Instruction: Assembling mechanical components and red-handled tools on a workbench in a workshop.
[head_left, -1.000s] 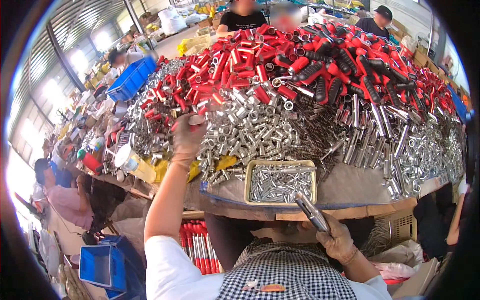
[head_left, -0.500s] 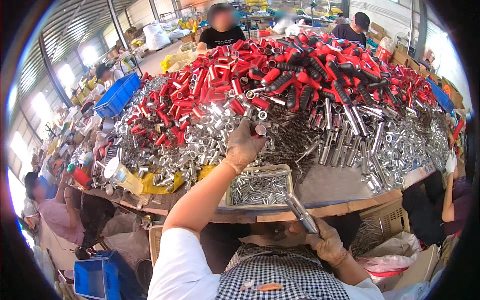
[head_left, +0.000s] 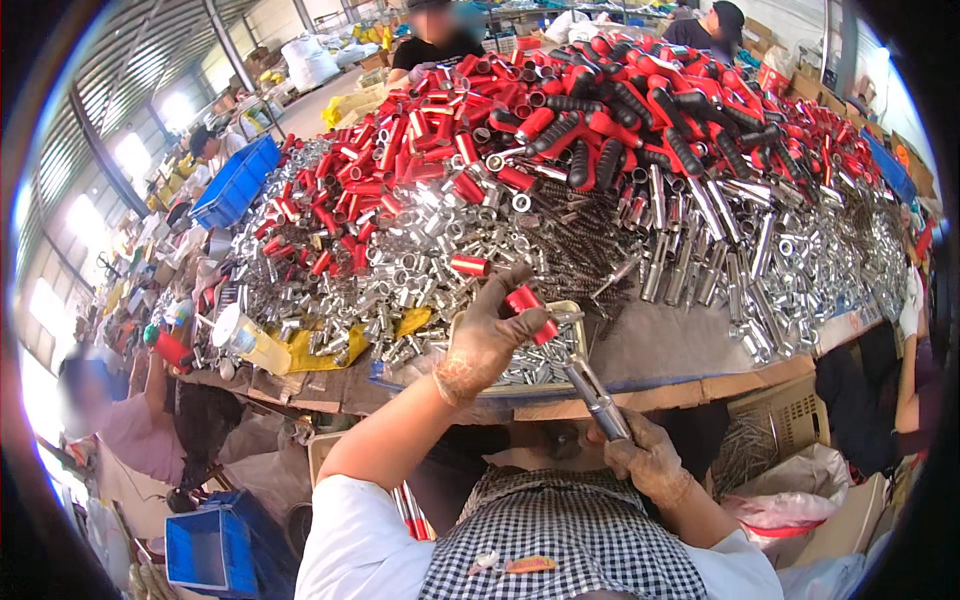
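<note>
My left hand (head_left: 490, 343), greyish and smudged, pinches a short red metal sleeve (head_left: 531, 313) between thumb and fingers above the table's front edge. Lower and to the right, my right hand (head_left: 650, 462) grips the lower end of a shiny slotted metal tube (head_left: 598, 400). The tube tilts up to the left, its upper end close below the red sleeve, with a small gap between them. Behind my left hand, a shallow tray (head_left: 570, 308) of small metal pins is partly hidden.
A big heap of red sleeves (head_left: 400, 150), red-and-black handles (head_left: 600, 125), dark springs (head_left: 575, 245) and chrome parts (head_left: 690, 260) covers the table. A lidded cup (head_left: 250, 340) stands at the left. Co-workers are around the table. A blue crate (head_left: 205, 550) sits low at left.
My left hand has come back from the heap toward me, bringing a red sleeve near the tube. The right hand and tube have shifted slightly up and left.
</note>
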